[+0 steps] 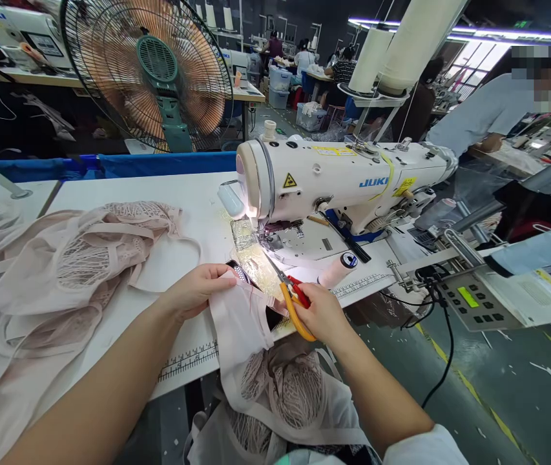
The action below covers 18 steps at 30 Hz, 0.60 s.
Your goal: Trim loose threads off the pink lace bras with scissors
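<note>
My left hand (201, 290) pinches the upper edge of a pale pink bra (240, 323), close to the front of the sewing machine (299, 174). The bra's lace cups hang down over the table's front edge. In my right hand (324, 314) is a pair of scissors (299, 320) with orange and red handles. Their blades point up and left, toward the needle area, just beyond the bra's edge. Whether the blades touch any thread cannot be made out. A dark patch shows beside the fabric between my hands.
A pile of pale pink bras (81, 258) covers the table's left side. A pink thread spool (337, 270) lies right of the scissors. Behind stand a large fan (159, 64) and thread cones (372, 58). A control box (478, 300) hangs at right, near a person's sleeve (488, 106).
</note>
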{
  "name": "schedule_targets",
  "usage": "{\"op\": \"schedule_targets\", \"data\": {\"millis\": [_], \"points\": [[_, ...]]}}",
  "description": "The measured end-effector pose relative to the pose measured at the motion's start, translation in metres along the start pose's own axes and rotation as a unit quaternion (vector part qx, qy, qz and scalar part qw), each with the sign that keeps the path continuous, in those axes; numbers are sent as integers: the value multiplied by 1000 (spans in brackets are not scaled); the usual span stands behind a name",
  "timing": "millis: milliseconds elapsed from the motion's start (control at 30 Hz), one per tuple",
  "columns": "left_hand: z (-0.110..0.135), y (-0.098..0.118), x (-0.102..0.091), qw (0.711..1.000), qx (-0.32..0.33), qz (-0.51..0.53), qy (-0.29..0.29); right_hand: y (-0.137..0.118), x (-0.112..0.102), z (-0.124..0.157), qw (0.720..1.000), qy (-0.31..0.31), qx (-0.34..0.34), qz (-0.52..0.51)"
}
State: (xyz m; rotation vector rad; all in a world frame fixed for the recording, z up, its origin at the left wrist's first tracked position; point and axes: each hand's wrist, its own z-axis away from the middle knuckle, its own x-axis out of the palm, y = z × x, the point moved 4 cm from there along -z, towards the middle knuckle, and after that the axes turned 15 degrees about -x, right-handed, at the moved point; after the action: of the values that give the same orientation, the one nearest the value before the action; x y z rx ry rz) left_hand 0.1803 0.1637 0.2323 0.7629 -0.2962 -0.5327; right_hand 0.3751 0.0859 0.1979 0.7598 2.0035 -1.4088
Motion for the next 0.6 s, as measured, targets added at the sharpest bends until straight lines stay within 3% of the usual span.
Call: {"op": "schedule_targets", "data": {"millis": [267, 400, 600], "points": [[-1, 1, -1, 999, 26, -31, 24, -10, -5, -18, 998, -2, -18, -67], [1, 2, 1, 997, 29, -56, 38, -24, 9, -35, 976, 3, -64, -209], [4, 7, 0, 987, 89, -98, 86, -26, 32, -54, 942, -7, -63, -330]]}}
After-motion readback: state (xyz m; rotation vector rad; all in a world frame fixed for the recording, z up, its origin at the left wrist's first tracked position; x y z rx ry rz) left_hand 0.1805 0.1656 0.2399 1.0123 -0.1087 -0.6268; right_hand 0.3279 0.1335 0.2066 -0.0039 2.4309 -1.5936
